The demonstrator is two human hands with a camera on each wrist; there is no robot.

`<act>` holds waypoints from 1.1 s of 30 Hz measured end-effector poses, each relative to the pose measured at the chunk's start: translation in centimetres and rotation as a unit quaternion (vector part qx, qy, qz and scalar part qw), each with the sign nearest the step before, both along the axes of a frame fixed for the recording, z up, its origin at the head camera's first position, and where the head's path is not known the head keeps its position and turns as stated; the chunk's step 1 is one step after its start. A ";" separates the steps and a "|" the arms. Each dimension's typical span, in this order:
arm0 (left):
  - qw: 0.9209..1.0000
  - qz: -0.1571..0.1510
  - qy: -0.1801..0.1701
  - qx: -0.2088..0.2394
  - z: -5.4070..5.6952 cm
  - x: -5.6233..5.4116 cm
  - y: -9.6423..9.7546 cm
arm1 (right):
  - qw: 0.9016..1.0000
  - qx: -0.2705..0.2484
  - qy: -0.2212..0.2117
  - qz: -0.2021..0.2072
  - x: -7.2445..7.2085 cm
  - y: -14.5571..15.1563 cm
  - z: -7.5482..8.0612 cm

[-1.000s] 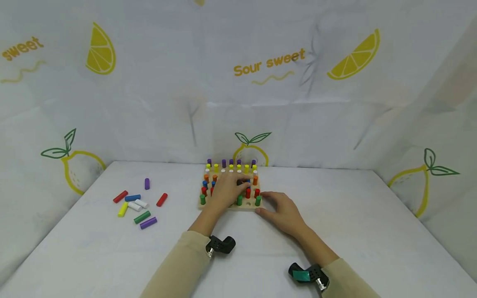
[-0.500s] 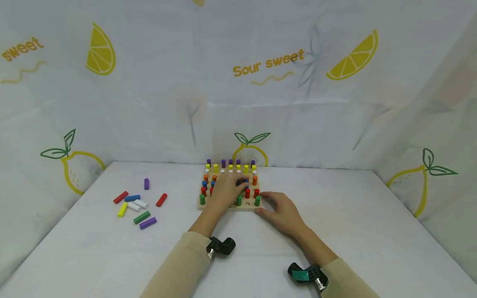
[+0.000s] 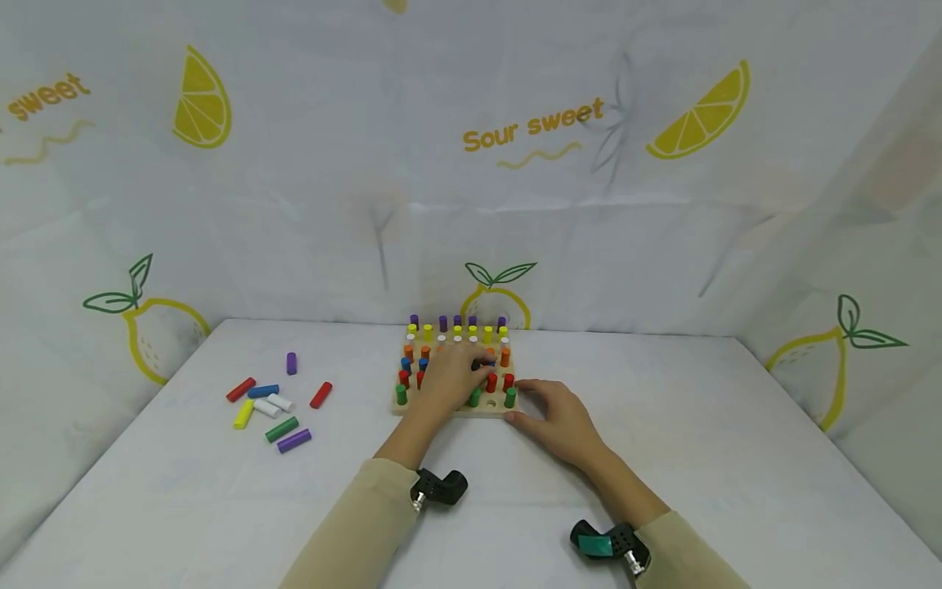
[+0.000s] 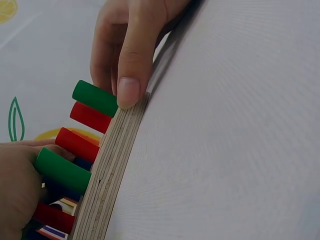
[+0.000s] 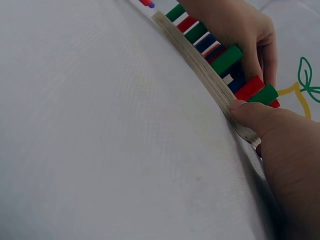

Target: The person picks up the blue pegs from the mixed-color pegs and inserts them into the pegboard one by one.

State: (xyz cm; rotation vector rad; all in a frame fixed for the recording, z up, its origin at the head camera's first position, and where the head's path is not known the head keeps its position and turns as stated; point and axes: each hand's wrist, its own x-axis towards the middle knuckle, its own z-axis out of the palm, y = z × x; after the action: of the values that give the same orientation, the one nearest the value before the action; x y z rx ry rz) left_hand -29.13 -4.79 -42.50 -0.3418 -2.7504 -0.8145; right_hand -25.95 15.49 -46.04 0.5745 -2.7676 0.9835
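Observation:
A wooden pegboard stands at the back middle of the table, rows of coloured pegs upright in its holes. Over its middle reaches my left hand, thumb and fingertips closed around a blue peg in the blue row; the palm covers part of the front rows. My right hand grips the board's near right corner. In the left wrist view, that hand's thumb lies on the board's edge beside a green peg. The right wrist view shows the same thumb pressing the edge.
Loose pegs lie on the left of the white table: a yellow peg, a green peg, a blue peg, plus several red, white and purple ones. A white lemon-print cloth hangs behind the table.
My left hand's fingertips have shifted slightly at the blue peg, which shows lower between them. The right hand keeps its grip on the corner; the loose pegs have not moved.

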 end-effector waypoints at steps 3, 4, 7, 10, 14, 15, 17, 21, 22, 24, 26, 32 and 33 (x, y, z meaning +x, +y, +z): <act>1.000 0.005 -0.014 -0.004 0.0 0.1 0.0 | 1.000 0.001 -0.001 0.002 0.0 0.0 0.0; 1.000 0.006 -0.018 0.000 0.0 0.1 -0.1 | 1.000 0.002 -0.002 0.003 0.0 0.0 -0.1; 1.000 0.004 -0.025 0.008 0.0 0.2 -0.3 | 1.000 0.003 -0.003 0.005 -0.1 -0.1 -0.1; 1.000 -0.008 -0.023 0.012 0.1 0.2 -0.6 | 1.000 0.005 0.000 0.008 -0.1 -0.1 -0.2; 0.999 -0.031 -0.019 0.006 0.2 0.2 -1.3 | 1.000 0.006 0.001 0.012 -0.2 -0.2 -0.2; 0.999 -0.034 -0.022 0.004 0.3 0.2 -1.4 | 1.000 0.006 0.000 0.012 -0.2 -0.3 -0.2; 0.999 -0.039 -0.035 0.008 0.4 0.2 -1.7 | 1.000 0.007 -0.002 0.013 -0.3 -0.3 -0.2; 0.997 -0.038 -0.054 0.028 1.0 0.2 -2.3 | 1.000 0.010 -0.009 0.010 -0.2 -0.3 -0.1; 0.997 -0.038 -0.053 0.036 1.2 0.3 -2.5 | 1.000 0.010 -0.012 0.008 -0.2 -0.3 0.0; 0.997 -0.035 -0.044 0.045 1.7 0.4 -2.8 | 1.000 0.010 -0.015 0.005 -0.2 -0.2 0.1; 0.997 -0.027 -0.037 0.054 2.3 0.7 -3.1 | 1.000 0.009 -0.017 0.000 -0.3 -0.1 0.2; 0.999 0.001 -0.031 0.037 3.4 1.9 -5.1 | 1.000 0.011 -0.028 -0.004 -0.4 0.0 0.2; 0.999 0.006 -0.032 0.028 3.5 2.1 -5.6 | 0.999 0.012 -0.031 -0.004 -0.4 0.0 0.2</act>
State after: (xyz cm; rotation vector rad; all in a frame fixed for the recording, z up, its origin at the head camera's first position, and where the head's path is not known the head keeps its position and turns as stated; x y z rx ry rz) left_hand -27.01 -10.39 -38.98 -0.2925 -2.7800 -0.9131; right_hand -26.34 15.44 -45.81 0.5456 -2.8374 0.9844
